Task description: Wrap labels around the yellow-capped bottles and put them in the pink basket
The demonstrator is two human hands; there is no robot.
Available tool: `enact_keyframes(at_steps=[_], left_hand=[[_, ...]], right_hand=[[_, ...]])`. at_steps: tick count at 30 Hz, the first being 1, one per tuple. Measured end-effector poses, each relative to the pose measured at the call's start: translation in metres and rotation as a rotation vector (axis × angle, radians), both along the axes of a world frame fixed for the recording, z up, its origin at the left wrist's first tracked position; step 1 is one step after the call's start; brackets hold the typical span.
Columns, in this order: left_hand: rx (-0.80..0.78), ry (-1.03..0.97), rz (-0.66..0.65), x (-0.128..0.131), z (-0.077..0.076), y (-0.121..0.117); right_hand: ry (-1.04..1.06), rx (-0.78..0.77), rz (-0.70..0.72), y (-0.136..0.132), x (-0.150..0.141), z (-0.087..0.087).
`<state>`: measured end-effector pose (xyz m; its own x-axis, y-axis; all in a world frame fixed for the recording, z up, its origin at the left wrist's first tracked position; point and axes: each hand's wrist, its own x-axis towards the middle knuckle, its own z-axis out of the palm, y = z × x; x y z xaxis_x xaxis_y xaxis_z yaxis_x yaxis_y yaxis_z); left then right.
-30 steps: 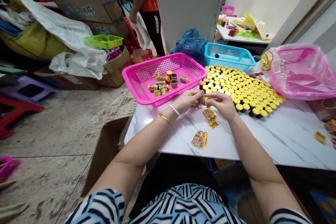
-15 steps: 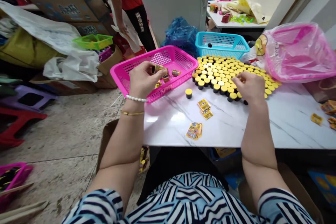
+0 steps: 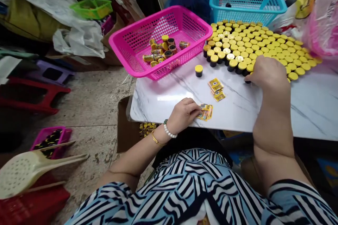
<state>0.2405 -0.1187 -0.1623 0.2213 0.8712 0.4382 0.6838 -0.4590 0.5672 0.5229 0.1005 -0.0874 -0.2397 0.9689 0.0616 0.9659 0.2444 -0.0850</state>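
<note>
My left hand [image 3: 185, 113] is at the table's front edge, fingertips pinched on a small fanned stack of yellow printed cards [image 3: 208, 112]. Just behind lies a second pile of yellow cards [image 3: 216, 89]. My right hand [image 3: 273, 72] reaches over the front of a dense group of black jars with yellow lids [image 3: 245, 45]. Its fingers are curled downward, with the thumb by a jar's black base; what they hold, if anything, is hidden. One jar [image 3: 199, 71] stands apart from the group.
A pink basket [image 3: 126, 66] at the left holds several yellow-wrapped small jars [image 3: 158, 52]. Behind the jars stands a blue basket [image 3: 245, 14]. A pink plastic bag [image 3: 322, 24] sits at the right. Stools and a strainer [image 3: 21, 174] are on the left.
My left hand has left the pink basket and come down to the card stack; the wrapped jar it held is gone from it. My right hand stays over the jars. The view has tilted downward.
</note>
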Motion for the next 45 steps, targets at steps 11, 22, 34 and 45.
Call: enact_keyframes(at_steps=[11, 22, 34, 45], left_hand=[[0.069, -0.783, 0.338, -0.016, 0.034, -0.004], [0.127, -0.92, 0.335, -0.009, 0.044, -0.022], [0.233, -1.004, 0.41, 0.005, 0.033, -0.05], [0.202, -0.946, 0.532, 0.014, 0.033, -0.052]], right_hand=[[0.32, 0.086, 0.616, -0.079, -0.09, 0.014], [0.876, -0.099, 0.497, -0.137, -0.112, 0.009], [1.551, -0.651, 0.047, -0.214, -0.119, -0.024], [1.614, -0.578, 0.055, -0.234, -0.145, -0.047]])
